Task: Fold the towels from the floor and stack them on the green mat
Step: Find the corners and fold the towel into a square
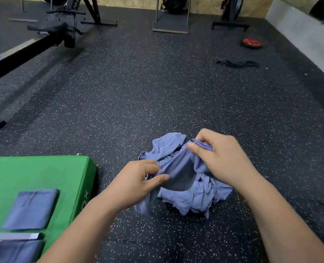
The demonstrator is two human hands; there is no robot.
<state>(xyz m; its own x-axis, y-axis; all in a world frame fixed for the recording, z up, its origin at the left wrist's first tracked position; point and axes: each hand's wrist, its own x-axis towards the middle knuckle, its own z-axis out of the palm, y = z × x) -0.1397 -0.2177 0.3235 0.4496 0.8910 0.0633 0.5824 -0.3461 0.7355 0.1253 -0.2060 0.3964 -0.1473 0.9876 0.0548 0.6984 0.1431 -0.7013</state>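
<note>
Grip, right hand: thumb and curled fingers pinched a bunched edge of one blue towel; nothing else was in the hand.

Grip, left hand: thumb and forefinger pinched the same towel's edge lower down, with the remaining fingers curled beneath the cloth.

Span between grips: the cloth was drawn fairly taut, its long axis running from 7 o'clock at the left hand to 1 o'clock at the right. The rest of the towel sagged below that line and was not yet free of the others.

Heap: several crumpled blue towels lay directly under both hands on the speckled floor, touching the held towel.

Pose: both forearms entered from 6 o'clock and converged on the heap. The right hand was higher and farther out, the left lower and nearer the body.

Green mat: this lay at 8 o'clock from the grips, near but apart from the heap, and the left hand was the closer one. It held one folded towel, with a second folded towel at the frame's bottom edge.

Judgement: the towel needed lifting clear and spreading before any fold, and the carry would then go towards 8 o'clock.

Background, 12 to 2 o'clock, well apart: red weight plate, black strap.
</note>
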